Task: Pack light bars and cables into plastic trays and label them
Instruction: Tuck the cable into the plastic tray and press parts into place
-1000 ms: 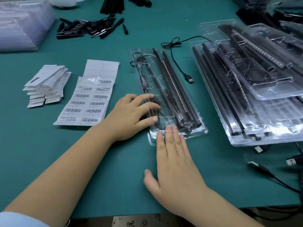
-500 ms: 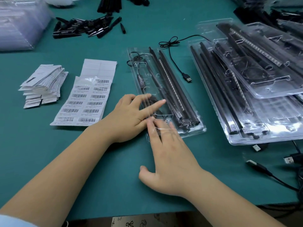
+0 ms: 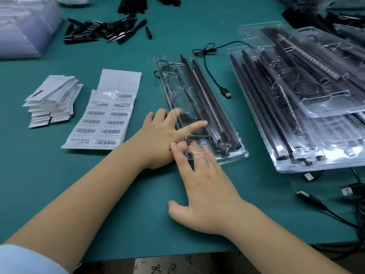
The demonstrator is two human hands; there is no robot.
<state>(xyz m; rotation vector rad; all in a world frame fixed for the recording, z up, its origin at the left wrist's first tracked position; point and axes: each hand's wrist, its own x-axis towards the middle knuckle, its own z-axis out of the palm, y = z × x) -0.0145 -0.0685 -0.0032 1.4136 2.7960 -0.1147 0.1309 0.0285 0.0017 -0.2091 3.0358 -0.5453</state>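
A clear plastic tray (image 3: 236,139) lies lengthwise on the green table, with black light bars (image 3: 205,95) along its right side and a coiled cable (image 3: 164,68) at its far end. My left hand (image 3: 160,139) lies flat on the tray's near left part, fingers spread, index finger stretched across the lid. My right hand (image 3: 205,186) rests its fingertips on the tray's near edge, touching the left hand. Neither hand grips anything. A sheet of barcode labels (image 3: 104,119) lies left of the tray.
A stack of packed trays (image 3: 296,107) sits at the right. A loose USB cable (image 3: 217,76) lies between it and my tray. Folded leaflets (image 3: 51,99) are at the left, black bar parts (image 3: 102,31) at the back, more USB plugs (image 3: 335,190) near right.
My right hand slid forward and left until its fingertips reached the tray's near edge beside the left hand. The left index finger stretched further across the tray.
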